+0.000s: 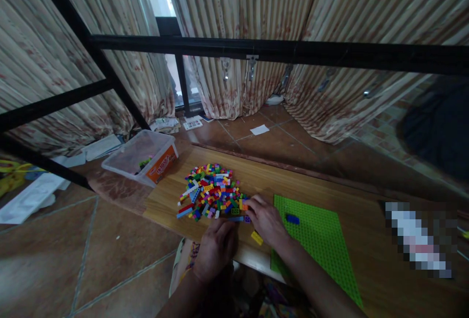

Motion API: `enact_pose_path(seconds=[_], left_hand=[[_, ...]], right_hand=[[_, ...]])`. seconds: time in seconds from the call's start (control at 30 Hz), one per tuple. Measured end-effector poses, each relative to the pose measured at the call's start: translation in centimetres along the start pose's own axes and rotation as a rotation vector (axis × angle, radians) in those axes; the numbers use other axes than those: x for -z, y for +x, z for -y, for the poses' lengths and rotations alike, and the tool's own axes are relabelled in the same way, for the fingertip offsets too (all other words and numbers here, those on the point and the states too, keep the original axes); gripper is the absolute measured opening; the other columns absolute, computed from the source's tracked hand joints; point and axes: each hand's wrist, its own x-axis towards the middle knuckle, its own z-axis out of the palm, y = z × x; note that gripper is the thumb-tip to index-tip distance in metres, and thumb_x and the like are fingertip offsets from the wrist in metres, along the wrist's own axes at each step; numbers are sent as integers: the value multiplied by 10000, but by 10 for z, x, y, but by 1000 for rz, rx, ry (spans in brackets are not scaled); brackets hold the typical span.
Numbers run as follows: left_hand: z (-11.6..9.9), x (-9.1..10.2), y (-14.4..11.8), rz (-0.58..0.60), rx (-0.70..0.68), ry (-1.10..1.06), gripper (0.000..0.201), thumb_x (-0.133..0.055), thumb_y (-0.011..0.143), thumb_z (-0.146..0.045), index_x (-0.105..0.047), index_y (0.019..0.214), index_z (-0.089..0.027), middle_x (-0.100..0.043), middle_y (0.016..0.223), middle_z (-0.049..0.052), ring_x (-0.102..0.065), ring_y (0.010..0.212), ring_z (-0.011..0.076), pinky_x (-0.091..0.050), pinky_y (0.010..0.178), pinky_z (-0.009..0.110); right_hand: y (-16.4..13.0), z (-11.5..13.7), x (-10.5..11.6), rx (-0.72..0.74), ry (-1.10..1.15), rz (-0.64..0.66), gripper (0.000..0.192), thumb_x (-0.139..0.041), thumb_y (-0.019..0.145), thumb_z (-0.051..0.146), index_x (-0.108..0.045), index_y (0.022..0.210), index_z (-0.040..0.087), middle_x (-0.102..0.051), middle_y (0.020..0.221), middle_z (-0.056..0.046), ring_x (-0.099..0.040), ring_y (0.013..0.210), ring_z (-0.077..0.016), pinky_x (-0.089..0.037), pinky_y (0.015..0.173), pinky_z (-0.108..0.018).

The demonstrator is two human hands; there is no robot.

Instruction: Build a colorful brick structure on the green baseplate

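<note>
Near the left end of the worktop [161, 203], the piled bricks [212, 188], likely light and stiff, suit a side pinch; whether the left hand [217, 245] or right hand [266, 219] beside them grips any, I cannot tell.

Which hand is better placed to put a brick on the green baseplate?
Likely the right hand: it's beside the green baseplate and at the brick pile. The left hand is farther from the baseplate.

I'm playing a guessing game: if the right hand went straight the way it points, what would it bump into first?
The right hand would likely meet the colourful brick pile at its right edge; whether they touch now is unclear.
</note>
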Motion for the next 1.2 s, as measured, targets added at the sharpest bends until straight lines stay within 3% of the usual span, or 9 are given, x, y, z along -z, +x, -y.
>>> enact_pose_path(seconds=[0.17, 0.3, 0.4, 0.6, 0.8, 0.97, 1.2], left_hand=[[-2, 3, 0, -6, 6, -10, 153, -480, 911, -240, -617, 971, -207, -634, 950, 72, -612, 861, 175, -531, 760, 297], [-11, -2, -1, -39, -17, 12, 175, -472, 908, -215, -610, 1015, -208, -636, 983, 76, -621, 902, 183, -541, 778, 308], [-29, -17, 7, -17, -114, 34, 252, -480, 889, -174, -581, 1119, -203, -623, 1074, 91, -597, 1014, 197, -528, 870, 340], [-68, -62, 46, 140, -297, 147, 322, -492, 871, -156, -571, 1183, -168, -593, 1154, 114, -539, 1077, 225, -486, 951, 397], [-70, -95, 64, 258, -336, 316, 415, -482, 866, -175, -541, 1276, -161, -557, 1221, 144, -506, 1110, 257, -466, 951, 419], [-67, -107, 63, 302, -376, 441, 480, -488, 872, -199, -490, 1351, -225, -536, 1279, 152, -515, 1098, 277, -458, 915, 442], [-68, -110, 61, 287, -439, 572, 481, -463, 884, -189, -490, 1359, -261, -550, 1278, 153, -544, 1060, 285, -475, 858, 436]], right_hand=[[-46, -7, 15, -137, 245, -172, 171, -510, 915, 238, -638, 1028, 238, -656, 971, -39, -608, 926, -181, -484, 809, -299], [-94, -47, 32, -337, 210, -344, 226, -503, 917, 338, -643, 1057, 229, -667, 1025, -68, -620, 931, -209, -487, 822, -347], [-111, -80, 42, -391, 134, -388, 257, -513, 901, 378, -658, 1038, 216, -669, 1009, -80, -620, 923, -229, -488, 832, -381], [-100, -100, 44, -344, 16, -341, 208, -549, 879, 315, -697, 998, 233, -656, 1024, -70, -578, 987, -235, -461, 884, -393], [-96, -100, 44, -355, 40, -324, 179, -592, 835, 238, -717, 963, 250, -634, 981, -46, -569, 972, -216, -449, 893, -376], [-94, -103, 46, -362, 80, -314, 186, -607, 806, 221, -731, 942, 252, -627, 963, -46, -578, 947, -209, -458, 885, -376], [-92, -109, 47, -342, 114, -291, 175, -625, 798, 214, -744, 923, 243, -639, 964, -53, -593, 924, -201, -478, 859, -366]])
